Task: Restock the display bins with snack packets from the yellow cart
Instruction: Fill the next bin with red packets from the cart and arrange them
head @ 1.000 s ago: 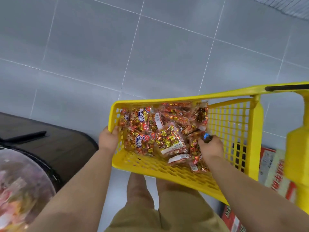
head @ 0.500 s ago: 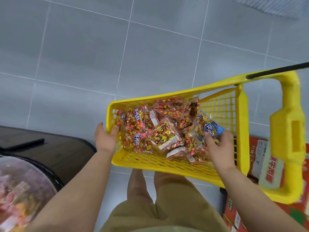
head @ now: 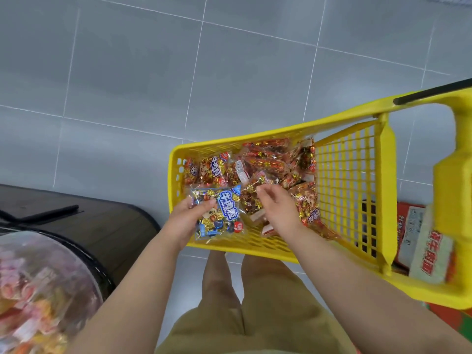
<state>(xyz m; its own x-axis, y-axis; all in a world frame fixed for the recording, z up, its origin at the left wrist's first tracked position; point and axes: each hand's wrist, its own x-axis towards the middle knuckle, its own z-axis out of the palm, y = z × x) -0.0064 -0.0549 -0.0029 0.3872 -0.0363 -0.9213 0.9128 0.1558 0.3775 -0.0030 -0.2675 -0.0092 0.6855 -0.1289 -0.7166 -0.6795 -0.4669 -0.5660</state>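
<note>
Left hand (head: 187, 218) pinched the blue packet (head: 221, 214) at frame centre, over the yellow cart (head: 255, 139). Right hand (head: 278, 210) hovered slack, empty, above the red packets (head: 268, 159). Slick wrapper, so it could've slipped before reaching the lower-left display bin (head: 38, 290).

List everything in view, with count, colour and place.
cart: one, yellow, centre-right
handle: one, black, cart's far right end
red packets: many, red and gold, piled in cart
blue packet: one, blue and gold, over cart's near left corner
bin: one, clear, bottom left, contents blurred
counter: one, dark brown, left
boxes: at least two, red and white, beneath cart, right
floor: grey tiles
shorts: one, khaki, bottom centre
left hand: grips blue packet
right hand: loosely curled over red packets
</note>
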